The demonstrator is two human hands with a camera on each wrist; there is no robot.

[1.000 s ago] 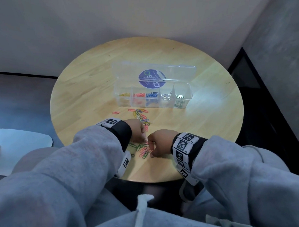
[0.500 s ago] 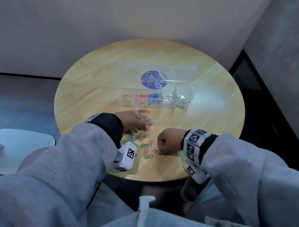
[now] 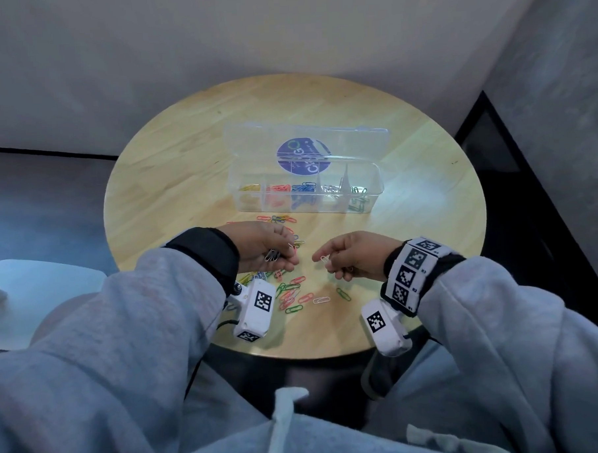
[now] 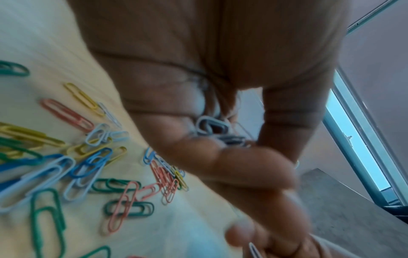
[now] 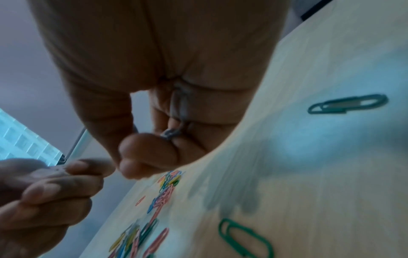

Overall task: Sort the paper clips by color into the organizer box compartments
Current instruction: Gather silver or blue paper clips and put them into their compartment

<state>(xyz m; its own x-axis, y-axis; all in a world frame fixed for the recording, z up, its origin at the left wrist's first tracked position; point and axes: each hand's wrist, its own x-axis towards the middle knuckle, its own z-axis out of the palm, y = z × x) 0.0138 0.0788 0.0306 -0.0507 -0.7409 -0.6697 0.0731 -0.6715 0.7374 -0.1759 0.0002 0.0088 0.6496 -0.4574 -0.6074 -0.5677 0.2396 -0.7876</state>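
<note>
The clear organizer box stands open mid-table, holding yellow, red, blue, white and green clips in separate compartments. A mixed pile of loose paper clips lies near the front edge. My left hand hovers above the pile, palm turned up, fingers curled round several white paper clips, also seen as pale clips. My right hand is raised just right of it and pinches one white paper clip between thumb and forefinger, seen as a pale clip. The hands are almost touching.
The round wooden table sits in a corner by grey walls. More loose clips lie just in front of the box. Two green clips lie apart at the right. A white stool stands at the left.
Both hands have lifted off the pile. The left has turned palm up with white clips in it, and the right has come up holding one white clip toward the left hand.
</note>
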